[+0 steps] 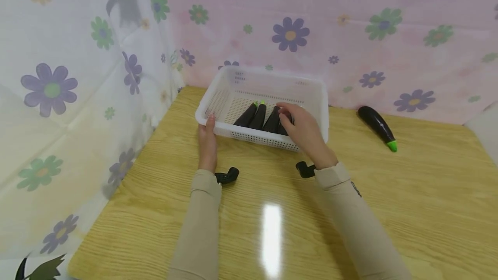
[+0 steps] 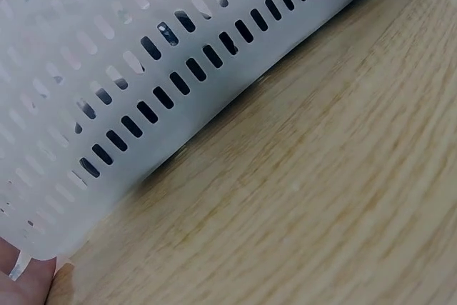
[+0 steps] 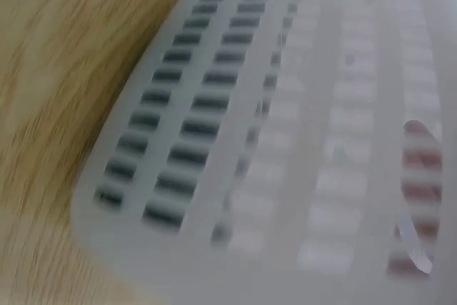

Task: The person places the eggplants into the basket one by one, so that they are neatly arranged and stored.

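Note:
A white perforated plastic basket [image 1: 268, 139] stands on the table. Inside, several dark eggplants [image 1: 257, 118] with green stem ends lie side by side against its front wall. My left hand [image 1: 208, 146] grips the front left corner, thumb over the rim and fingers below it; part of that hand [image 2: 25, 276] shows at the basket's corner in the left wrist view. My right hand [image 1: 305, 131] reaches over the front rim, thumb and finger apart just above the rightmost eggplants and partly covering them. Its fingers [image 3: 421, 191] show through the wall slots in the blurred right wrist view.
Another eggplant [image 1: 376, 125] lies on the wooden table [image 1: 428, 193] to the basket's right, green end toward me. A flowered cloth [image 1: 249, 29] hangs behind the table and along its left side. Black wrist devices [image 1: 227, 177] sit at both sleeves.

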A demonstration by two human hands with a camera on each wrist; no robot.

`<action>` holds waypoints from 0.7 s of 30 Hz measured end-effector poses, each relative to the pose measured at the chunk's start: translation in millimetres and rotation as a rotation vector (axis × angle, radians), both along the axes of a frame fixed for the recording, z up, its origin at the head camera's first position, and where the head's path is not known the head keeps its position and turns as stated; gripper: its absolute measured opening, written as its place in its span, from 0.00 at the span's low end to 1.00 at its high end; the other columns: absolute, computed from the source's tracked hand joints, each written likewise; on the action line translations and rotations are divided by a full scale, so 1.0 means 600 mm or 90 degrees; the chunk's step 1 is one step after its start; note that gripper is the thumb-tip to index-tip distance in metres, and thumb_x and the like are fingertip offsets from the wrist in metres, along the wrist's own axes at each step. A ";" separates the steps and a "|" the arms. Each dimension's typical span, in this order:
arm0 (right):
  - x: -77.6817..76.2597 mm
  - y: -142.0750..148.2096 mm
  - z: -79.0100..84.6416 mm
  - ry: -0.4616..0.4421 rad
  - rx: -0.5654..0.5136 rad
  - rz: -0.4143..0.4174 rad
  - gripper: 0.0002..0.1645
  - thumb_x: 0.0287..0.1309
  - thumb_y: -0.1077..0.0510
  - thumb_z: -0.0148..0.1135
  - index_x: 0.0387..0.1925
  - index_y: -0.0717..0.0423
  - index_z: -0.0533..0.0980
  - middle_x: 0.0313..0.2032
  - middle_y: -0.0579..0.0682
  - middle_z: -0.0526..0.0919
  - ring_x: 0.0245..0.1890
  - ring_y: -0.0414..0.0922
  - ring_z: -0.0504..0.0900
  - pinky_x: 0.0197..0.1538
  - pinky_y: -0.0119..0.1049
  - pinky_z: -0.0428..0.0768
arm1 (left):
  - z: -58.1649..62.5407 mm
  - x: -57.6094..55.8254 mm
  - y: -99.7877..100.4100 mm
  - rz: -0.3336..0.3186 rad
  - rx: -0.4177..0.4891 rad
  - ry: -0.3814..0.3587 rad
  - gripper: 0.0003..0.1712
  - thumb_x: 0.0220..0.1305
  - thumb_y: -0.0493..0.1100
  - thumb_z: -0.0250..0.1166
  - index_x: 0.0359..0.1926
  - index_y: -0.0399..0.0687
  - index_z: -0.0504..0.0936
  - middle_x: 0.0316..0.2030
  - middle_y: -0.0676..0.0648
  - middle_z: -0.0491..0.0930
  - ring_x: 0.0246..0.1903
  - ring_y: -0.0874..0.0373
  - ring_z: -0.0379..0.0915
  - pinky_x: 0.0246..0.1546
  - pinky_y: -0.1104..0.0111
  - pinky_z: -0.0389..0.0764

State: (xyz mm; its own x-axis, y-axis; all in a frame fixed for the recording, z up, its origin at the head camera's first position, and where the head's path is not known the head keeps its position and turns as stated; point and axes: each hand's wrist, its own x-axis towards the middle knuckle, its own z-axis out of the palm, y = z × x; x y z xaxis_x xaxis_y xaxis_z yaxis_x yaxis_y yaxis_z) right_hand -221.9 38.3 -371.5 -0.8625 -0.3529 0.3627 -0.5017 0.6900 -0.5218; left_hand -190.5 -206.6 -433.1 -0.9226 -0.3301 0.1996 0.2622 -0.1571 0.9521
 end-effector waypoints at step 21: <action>-0.011 0.077 -0.033 0.044 -0.155 -0.125 0.14 0.59 0.55 0.51 0.45 0.53 0.76 0.39 0.47 0.78 0.43 0.44 0.74 0.48 0.42 0.70 | -0.036 -0.022 -0.003 0.011 -0.003 0.001 0.31 0.64 0.61 0.46 0.64 0.58 0.55 0.60 0.46 0.62 0.59 0.54 0.57 0.60 0.66 0.54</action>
